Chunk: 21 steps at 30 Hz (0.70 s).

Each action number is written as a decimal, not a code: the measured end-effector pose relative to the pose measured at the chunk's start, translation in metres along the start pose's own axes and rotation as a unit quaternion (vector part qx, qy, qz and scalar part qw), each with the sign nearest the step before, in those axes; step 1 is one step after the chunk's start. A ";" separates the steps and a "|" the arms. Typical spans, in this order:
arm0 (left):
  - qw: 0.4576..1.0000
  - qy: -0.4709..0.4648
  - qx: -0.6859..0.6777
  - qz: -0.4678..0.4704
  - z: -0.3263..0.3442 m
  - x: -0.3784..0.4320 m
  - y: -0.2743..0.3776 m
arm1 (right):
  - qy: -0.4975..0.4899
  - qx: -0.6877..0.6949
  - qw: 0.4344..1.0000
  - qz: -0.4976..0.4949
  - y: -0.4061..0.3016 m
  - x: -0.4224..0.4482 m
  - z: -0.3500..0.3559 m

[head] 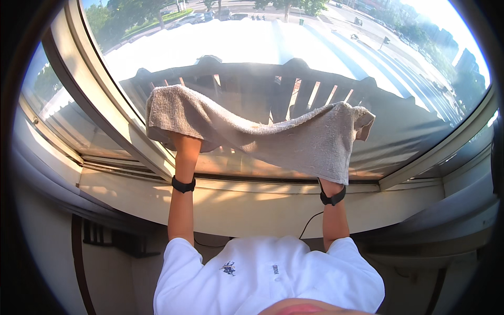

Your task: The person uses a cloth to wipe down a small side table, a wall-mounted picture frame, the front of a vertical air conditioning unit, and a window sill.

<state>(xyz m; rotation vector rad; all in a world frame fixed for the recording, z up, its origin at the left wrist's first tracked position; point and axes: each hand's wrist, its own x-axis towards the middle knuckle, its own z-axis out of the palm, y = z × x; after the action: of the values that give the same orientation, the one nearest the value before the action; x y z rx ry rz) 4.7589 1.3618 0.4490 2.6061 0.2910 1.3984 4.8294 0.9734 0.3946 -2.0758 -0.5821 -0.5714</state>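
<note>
A grey-beige terry towel [291, 147] hangs spread out between my two raised hands, in front of a window pane [252, 94]. Its top edge sags in the middle. My left hand [183, 138] is beneath the towel's left end, with only the part by the wrist showing. The right end drapes over my right hand [332, 186], which is almost fully hidden. Cloth covers the fingers of both hands, so their grip cannot be seen. Each wrist has a black strap [184, 184] around it.
A pale windowsill [260, 208] runs below the towel. Thick window frame posts [114, 98] stand at left and right, with curtains [59, 189] beside them. A thin black cable [309, 223] hangs near my right forearm. Outside are a light roof and a street.
</note>
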 end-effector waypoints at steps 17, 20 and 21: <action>0.985 0.120 0.004 0.122 0.004 0.066 -0.023 | 0.276 0.090 0.950 -0.114 -0.089 0.082 0.004; 0.993 0.068 -0.083 0.057 0.012 0.083 -0.011 | 0.280 -0.031 0.948 -0.145 -0.085 0.086 0.017; 0.993 0.043 -0.104 0.023 0.011 0.085 -0.008 | 0.261 -0.100 0.951 -0.129 -0.080 0.079 0.030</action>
<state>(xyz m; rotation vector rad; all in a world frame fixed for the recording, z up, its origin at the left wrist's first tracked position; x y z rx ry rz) 4.8134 1.3906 0.5091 2.4027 0.0891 1.4735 4.8497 1.0534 0.4764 -1.9238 -0.4962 -1.3288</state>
